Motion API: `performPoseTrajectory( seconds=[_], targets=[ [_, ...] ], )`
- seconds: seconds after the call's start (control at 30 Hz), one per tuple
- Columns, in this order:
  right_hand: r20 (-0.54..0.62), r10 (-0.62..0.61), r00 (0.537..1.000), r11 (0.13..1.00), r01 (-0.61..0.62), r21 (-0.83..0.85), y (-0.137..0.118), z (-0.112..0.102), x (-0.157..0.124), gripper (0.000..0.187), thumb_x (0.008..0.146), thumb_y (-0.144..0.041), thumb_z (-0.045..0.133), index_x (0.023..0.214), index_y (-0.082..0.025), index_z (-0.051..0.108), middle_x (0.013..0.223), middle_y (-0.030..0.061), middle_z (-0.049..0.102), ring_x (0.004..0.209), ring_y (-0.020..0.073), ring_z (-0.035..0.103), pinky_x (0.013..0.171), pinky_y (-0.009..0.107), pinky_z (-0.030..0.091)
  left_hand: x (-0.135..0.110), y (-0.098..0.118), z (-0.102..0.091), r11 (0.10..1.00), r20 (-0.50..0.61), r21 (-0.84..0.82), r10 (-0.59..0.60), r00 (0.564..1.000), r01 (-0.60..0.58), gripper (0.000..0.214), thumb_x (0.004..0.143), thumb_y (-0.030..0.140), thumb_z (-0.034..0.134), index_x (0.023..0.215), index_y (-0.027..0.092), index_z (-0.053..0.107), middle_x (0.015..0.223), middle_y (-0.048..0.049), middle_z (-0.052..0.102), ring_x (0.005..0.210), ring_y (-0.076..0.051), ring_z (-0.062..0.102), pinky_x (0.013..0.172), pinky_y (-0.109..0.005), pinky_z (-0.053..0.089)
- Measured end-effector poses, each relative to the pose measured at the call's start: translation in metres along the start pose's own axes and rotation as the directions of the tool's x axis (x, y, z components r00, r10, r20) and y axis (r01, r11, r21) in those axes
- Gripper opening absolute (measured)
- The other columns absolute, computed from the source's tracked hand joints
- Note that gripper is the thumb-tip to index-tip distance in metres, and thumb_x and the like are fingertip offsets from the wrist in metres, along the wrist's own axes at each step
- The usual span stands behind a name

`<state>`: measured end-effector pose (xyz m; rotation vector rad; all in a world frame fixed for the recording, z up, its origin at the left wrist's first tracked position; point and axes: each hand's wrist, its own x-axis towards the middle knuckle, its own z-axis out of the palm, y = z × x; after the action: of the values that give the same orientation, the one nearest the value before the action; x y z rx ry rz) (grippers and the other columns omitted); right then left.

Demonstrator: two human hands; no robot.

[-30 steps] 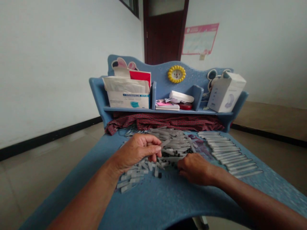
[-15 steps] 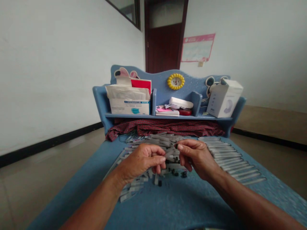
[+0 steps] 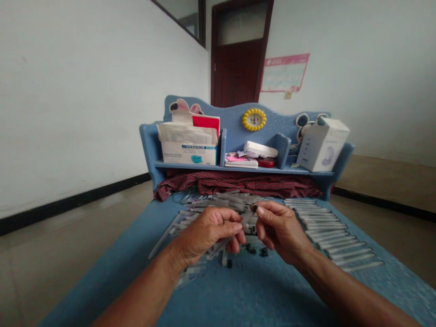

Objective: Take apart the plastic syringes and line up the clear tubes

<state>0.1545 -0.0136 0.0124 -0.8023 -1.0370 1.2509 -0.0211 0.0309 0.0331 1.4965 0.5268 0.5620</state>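
My left hand (image 3: 207, 231) is closed round a thin grey tube (image 3: 245, 218) that sticks out to the upper right. My right hand (image 3: 279, 229) pinches a small dark cap (image 3: 254, 208) at the tip of that tube. Both hands hover just above a loose heap of grey tubes (image 3: 218, 202) in the middle of the blue desk (image 3: 259, 290). A few small black caps (image 3: 256, 250) lie on the desk under my hands.
A neat row of finished grey tubes (image 3: 334, 236) lies to the right. A red checked cloth (image 3: 238, 184) lies under the desk's shelf, which holds a mask box (image 3: 189, 147), papers (image 3: 240, 161) and a white carton (image 3: 322, 143). Bare floor lies on both sides.
My right hand rose from the desk and came to the tip of the tube in my left hand. Both hands have lifted a little off the heap.
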Motion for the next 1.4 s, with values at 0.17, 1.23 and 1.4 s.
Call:
performPoseTrajectory(
  seconds=[0.17, 1.23, 1.4],
  targets=[
    [0.001, -0.027, 1.0, 1.0, 0.027, -0.01, 0.003, 0.0, -0.001, 0.024, 0.074, -0.036, 0.067, 0.085, -0.015, 0.062, 0.041, -0.0036, 0.058, 0.024, 0.0051, 0.038, 0.026, 0.013, 0.024, 0.001, -0.001, 0.003, 0.997, -0.009, -0.072, -0.01, 1.0, 0.009, 0.022, 0.074, 0.032, 0.065, 0.077, 0.011, 0.06, 0.069, -0.0051, 0.066, 0.051, -0.011, 0.06, 0.049, -0.02, 0.044],
    [0.462, 0.177, 0.869, 0.691, 0.224, -0.687, -0.011, -0.043, -0.003, 0.027, 0.082, -0.031, 0.057, 0.064, -0.013, 0.055, 0.053, -0.0026, 0.05, 0.044, 0.0049, 0.044, 0.04, 0.014, 0.032, 0.004, -0.012, -0.002, 0.946, 0.11, 0.223, -0.263, 0.959, 0.234, 0.018, 0.068, 0.03, 0.066, 0.073, 0.013, 0.059, 0.062, -0.0013, 0.067, 0.046, -0.01, 0.058, 0.045, -0.019, 0.043],
    [0.44, 0.249, 0.862, 0.733, 0.129, -0.668, -0.005, -0.044, -0.001, 0.037, 0.083, -0.042, 0.054, 0.06, -0.014, 0.051, 0.05, -0.0026, 0.049, 0.039, 0.0051, 0.042, 0.036, 0.015, 0.031, 0.003, -0.01, -0.004, 0.936, 0.125, 0.253, -0.281, 0.952, 0.244, 0.018, 0.068, 0.03, 0.066, 0.072, 0.014, 0.058, 0.063, -0.0012, 0.067, 0.046, -0.01, 0.058, 0.044, -0.019, 0.043]
  ],
)
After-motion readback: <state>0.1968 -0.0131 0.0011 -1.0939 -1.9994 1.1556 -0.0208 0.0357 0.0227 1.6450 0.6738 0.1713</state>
